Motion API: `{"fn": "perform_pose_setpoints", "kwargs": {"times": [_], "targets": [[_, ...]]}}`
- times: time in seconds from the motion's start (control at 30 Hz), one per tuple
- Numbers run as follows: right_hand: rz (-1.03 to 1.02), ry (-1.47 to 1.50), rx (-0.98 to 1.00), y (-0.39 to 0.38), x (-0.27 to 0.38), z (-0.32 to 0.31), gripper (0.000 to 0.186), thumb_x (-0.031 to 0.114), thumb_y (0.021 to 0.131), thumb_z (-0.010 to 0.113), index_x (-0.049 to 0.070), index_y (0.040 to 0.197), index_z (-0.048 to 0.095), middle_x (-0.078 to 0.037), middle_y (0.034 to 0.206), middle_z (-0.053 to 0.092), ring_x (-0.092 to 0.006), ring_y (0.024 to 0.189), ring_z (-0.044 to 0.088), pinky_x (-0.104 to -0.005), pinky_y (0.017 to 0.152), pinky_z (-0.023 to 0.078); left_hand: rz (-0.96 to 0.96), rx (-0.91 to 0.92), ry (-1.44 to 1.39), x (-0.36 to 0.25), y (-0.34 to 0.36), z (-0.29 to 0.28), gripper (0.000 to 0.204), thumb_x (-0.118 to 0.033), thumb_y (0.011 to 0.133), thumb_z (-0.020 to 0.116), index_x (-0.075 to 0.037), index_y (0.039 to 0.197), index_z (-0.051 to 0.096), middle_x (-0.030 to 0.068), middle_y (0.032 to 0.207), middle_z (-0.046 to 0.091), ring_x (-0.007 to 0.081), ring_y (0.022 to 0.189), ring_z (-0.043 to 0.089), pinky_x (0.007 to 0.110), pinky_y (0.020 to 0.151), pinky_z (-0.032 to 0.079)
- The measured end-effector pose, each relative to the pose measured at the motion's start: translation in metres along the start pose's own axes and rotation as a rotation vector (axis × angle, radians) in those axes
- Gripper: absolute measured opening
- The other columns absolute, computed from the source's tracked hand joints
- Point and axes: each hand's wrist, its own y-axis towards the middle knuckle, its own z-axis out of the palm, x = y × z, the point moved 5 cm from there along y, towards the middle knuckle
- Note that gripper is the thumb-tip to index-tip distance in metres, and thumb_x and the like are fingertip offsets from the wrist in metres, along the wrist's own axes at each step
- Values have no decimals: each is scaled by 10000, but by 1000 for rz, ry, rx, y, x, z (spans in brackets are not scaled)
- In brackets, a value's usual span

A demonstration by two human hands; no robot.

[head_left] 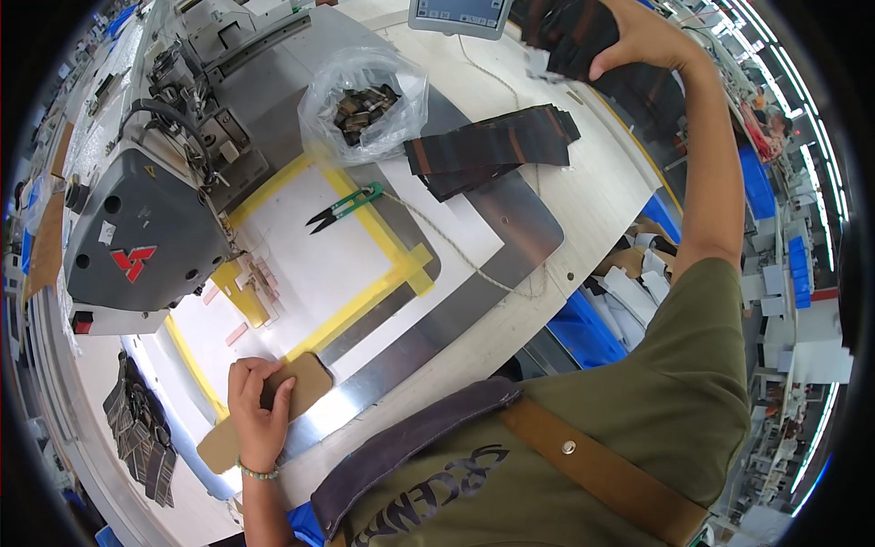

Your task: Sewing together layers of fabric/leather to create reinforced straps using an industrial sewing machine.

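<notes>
My left hand (260,406) grips a tan card piece (225,445) with rounded corners at the near edge of a white sheet (210,351) bordered with yellow tape. My right hand (629,50) is raised at the top right, closed on dark strips with brown stripes (565,27). More striped strips (492,146) lie below it. Green-handled thread snips (346,202), tied to a cord, rest on the sheet. A yellow fixture (241,296) sits under the sewing machine's head (141,237).
The grey machine stands at the left. A clear bag of small dark pieces (363,109) and a screen (456,16) are at the back. A pile of dark pieces (141,428) lies at left. Blue bins (588,328) with offcuts stand beyond the table's right edge.
</notes>
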Motion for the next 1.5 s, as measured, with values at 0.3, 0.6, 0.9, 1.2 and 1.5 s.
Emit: {"fn": "perform_pose_setpoints", "kwargs": {"times": [0.3,0.6,0.9,1.2,1.5], "targets": [[-352,-101,338,64,81,146,771,281,617,1023,-8,1264,719,-186,1190,767,-340,1150,725,-407,976,547,7,-3,-8,-1,0,0,258,16,839,817,6,1079,724,129,1073,645,306,1002,631,383,890,526],[-663,-64,-591,42,51,172,879,480,834,900,97,1561,587,-144,1618,551,-362,1525,463,-485,1280,346,23,-5,-13,2,-3,-2,272,1,838,825,5,1092,727,128,1071,645,312,991,632,394,875,530],[-412,-72,-709,9,-14,240,727,483,1015,713,156,1635,522,-106,1692,492,-358,1571,417,-557,1320,222,44,-1,17,-6,3,-3,301,-5,828,842,0,1108,731,133,1069,646,319,983,628,401,858,530],[-486,-251,-669,22,11,204,642,546,981,732,129,1468,687,-106,1515,658,-350,1426,571,-566,1254,340,70,-11,13,-2,3,-5,315,13,823,838,7,1114,718,128,1074,632,309,999,630,391,889,530],[-800,-190,-655,122,89,163,551,67,991,621,121,1539,638,-89,1581,620,-330,1535,487,-461,1287,353,124,-10,-8,5,-2,-13,297,-78,854,863,-42,1124,744,134,1065,650,331,1003,640,420,887,545]]}}
